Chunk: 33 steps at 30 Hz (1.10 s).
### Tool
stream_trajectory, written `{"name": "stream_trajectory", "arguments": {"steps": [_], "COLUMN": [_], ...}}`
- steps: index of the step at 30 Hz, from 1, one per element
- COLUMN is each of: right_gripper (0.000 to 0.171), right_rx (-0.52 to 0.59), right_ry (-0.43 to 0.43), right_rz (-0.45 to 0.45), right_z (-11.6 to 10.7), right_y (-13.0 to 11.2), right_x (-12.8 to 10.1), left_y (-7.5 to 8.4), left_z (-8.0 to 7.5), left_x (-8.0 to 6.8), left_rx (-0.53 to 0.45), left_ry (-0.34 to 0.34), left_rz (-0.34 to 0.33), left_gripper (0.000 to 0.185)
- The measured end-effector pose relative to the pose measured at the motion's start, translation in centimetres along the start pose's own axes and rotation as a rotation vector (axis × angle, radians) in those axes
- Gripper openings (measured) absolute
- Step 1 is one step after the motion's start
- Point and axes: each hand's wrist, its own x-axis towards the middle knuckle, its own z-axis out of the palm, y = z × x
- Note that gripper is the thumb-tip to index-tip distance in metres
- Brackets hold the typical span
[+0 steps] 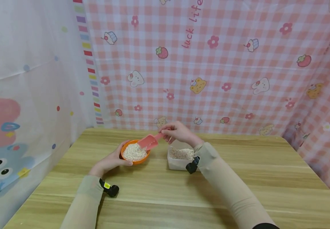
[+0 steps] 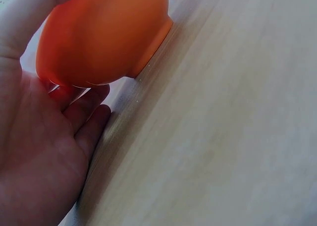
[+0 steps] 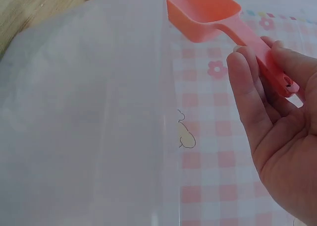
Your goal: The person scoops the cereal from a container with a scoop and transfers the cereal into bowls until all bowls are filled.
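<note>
On the left, an orange bowl (image 1: 140, 161) full of pale flakes that look like oats stands on the table. My left hand (image 1: 111, 161) holds it from its left side, thumb at the near side and fingers curved round the far side. The left wrist view shows the bowl's foot right at the tabletop. Between finger and thumb, my right hand (image 1: 179, 131) grips the handle of a pink scoop (image 1: 148, 142). The scoop tilts down to the left, its front edge over the bowl's right rim and close to the flakes.
A translucent tub (image 1: 177, 164) with more flakes stands right of the bowl, beneath my right forearm. It fills much of the right wrist view. A checked pink cloth (image 1: 182, 76) hangs behind the wooden table (image 1: 142, 203), and a white printed cloth (image 1: 47, 105) hangs at the left.
</note>
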Motion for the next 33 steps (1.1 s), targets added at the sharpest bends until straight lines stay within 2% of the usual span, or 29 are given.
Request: {"name": "stream_trajectory", "arguments": {"steps": [7, 15, 23, 33], "right_gripper": [0.024, 0.028, 0.032, 0.036], "right_rx": [0.053, 0.241, 0.37, 0.401], "right_ry": [0.044, 0.188, 0.289, 0.404], "right_rz": [-0.001, 0.022, 0.028, 0.092], "right_z": [-0.2, -1.5, -4.3, -7.6], "right_y": [0.1, 1.3, 3.1, 5.4], "right_x": [-0.4, -1.9, -5.8, -10.5], "left_y": [-0.1, -0.2, -0.6, -0.3], "left_z": [-0.1, -0.1, -0.1, 0.1], "left_x": [0.0, 0.1, 0.3, 0.1], "left_rx": [-0.009, -0.003, 0.021, 0.009], "left_ry": [0.0, 0.0, 0.021, 0.018], "left_rz": [0.008, 0.008, -0.012, -0.002], "left_gripper": [0.105, 0.106, 0.107, 0.107]}}
